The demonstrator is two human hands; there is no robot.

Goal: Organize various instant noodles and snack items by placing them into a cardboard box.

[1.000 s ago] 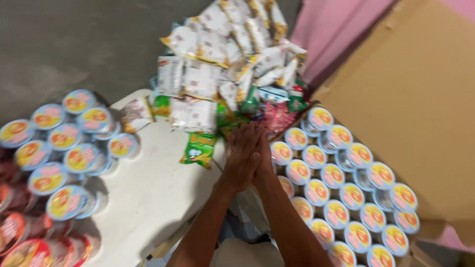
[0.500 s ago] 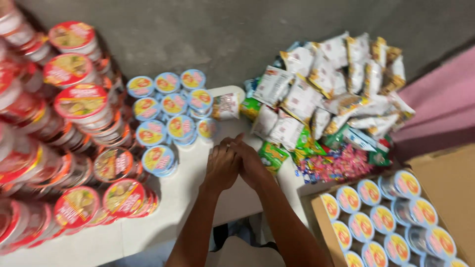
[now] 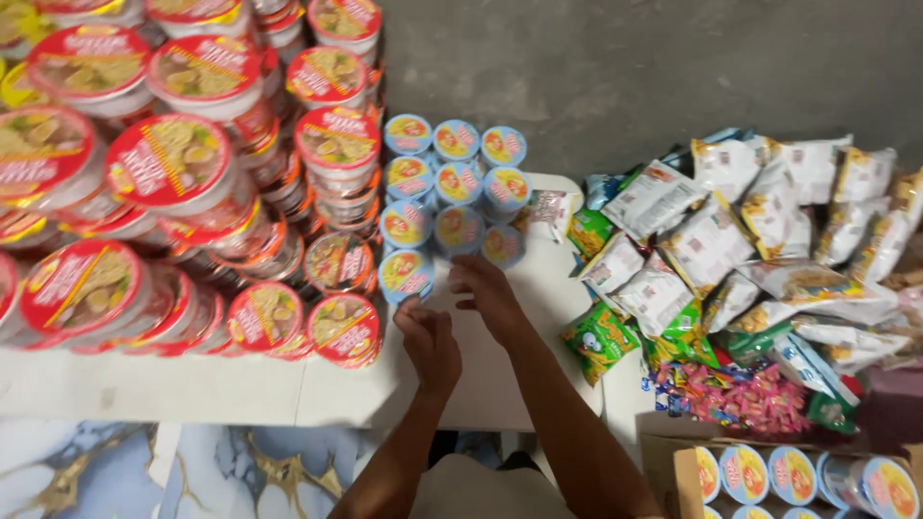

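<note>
My left hand (image 3: pixel 430 343) hovers over the white table (image 3: pixel 240 389) with fingers loosely curled, just below the nearest blue-lidded cup (image 3: pixel 405 274). My right hand (image 3: pixel 484 291) reaches forward beside it, fingertips close to the front row of the blue-lidded cups (image 3: pixel 452 187). Neither hand holds anything. The two hands are a little apart. Tall stacks of red-lidded noodle bowls (image 3: pixel 173 173) fill the left side of the table.
A heap of white snack packets (image 3: pixel 760 231) lies at the right, with green packets (image 3: pixel 601 336) and pink wrapped sweets (image 3: pixel 745 399) in front. A cardboard box (image 3: pixel 663 461) of blue-lidded cups stands at the bottom right. A grey wall is behind.
My view has swung left, from the box of cups to the stacked red bowls. My hands, pressed together before, have come apart and moved toward the blue-lidded cups.
</note>
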